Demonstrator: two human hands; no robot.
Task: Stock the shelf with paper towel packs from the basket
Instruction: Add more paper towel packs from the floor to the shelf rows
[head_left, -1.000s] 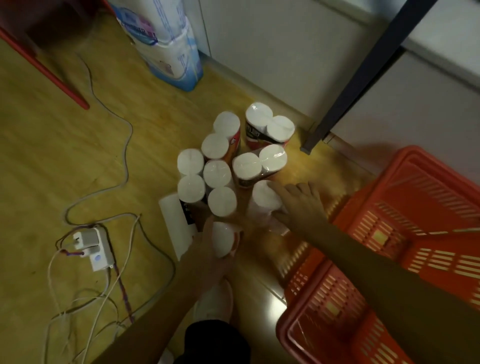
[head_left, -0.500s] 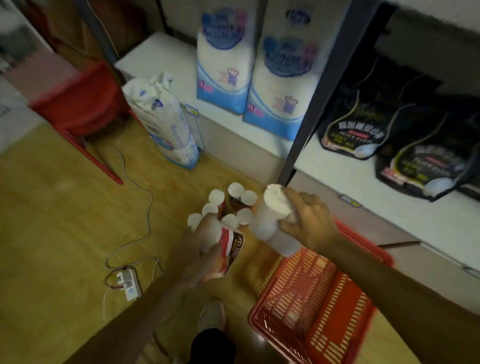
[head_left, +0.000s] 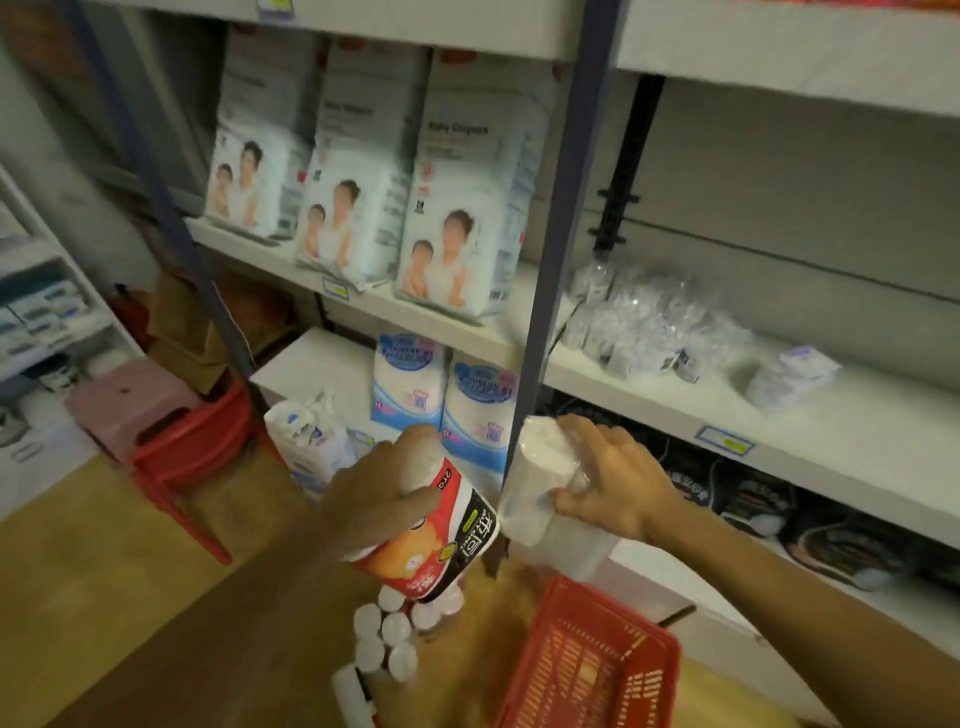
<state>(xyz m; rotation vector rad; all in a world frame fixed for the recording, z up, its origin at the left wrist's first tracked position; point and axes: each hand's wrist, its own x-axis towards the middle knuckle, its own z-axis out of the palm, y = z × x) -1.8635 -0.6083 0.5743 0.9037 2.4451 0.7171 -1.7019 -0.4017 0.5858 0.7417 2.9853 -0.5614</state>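
Shelf (head_left: 779, 415): white boards on a dark upright.
Basket (head_left: 587, 660): red, on the floor.
Left hand (head_left: 379, 493): fingers curled round a red printed pack (head_left: 436, 540).
Right hand (head_left: 613, 483): grips a clear-wrapped pack (head_left: 540, 483), held before the shelf.

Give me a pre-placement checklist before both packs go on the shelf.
1. Left hand grips the red pack: ok.
2. Right hand grips the clear-wrapped pack: ok.
3. Free space on the middle shelf right of the loose bags: ok.
4. Blue upright post stands between the hands and that shelf bay: not ok.
5. Basket emptied: cannot tell.
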